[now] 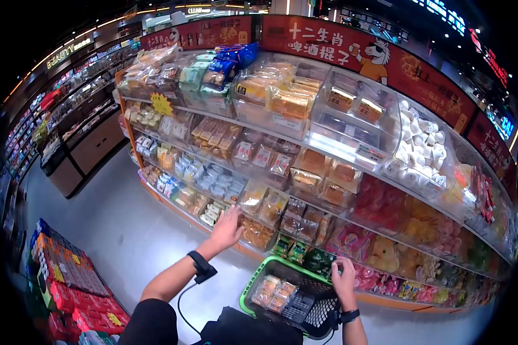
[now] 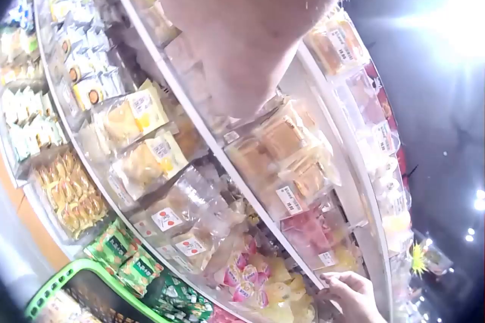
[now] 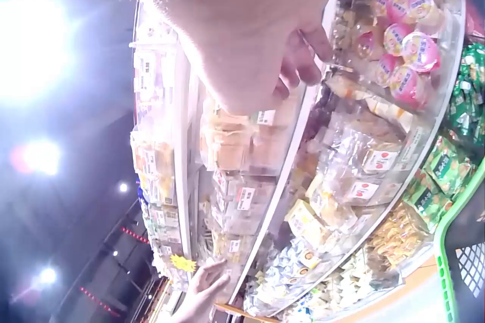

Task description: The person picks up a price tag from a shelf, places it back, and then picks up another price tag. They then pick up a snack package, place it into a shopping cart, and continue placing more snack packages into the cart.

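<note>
My left hand (image 1: 227,230) reaches toward the lower shelves with relaxed fingers and holds nothing; the right wrist view shows the same hand (image 3: 201,293) at the bottom. Loosely bent fingers of my right hand (image 1: 344,279) are by a shelf edge, with no item in them; contact with the rail (image 3: 299,122) is unclear. Below and between the hands is a black basket with a green rim (image 1: 263,265), containing clear packs of food (image 1: 275,294). Wrapped snacks (image 1: 253,231) lie in a bin near the left hand. Green packets (image 1: 298,253) are beside the basket.
Curved shelves with clear bins of packaged food stretch across the front, including white cups (image 1: 417,141) and pink packs (image 1: 351,238). Red cartons (image 1: 92,299) are stacked at the lower left. A dark-topped counter (image 1: 86,144) stands across the grey floor (image 1: 121,221).
</note>
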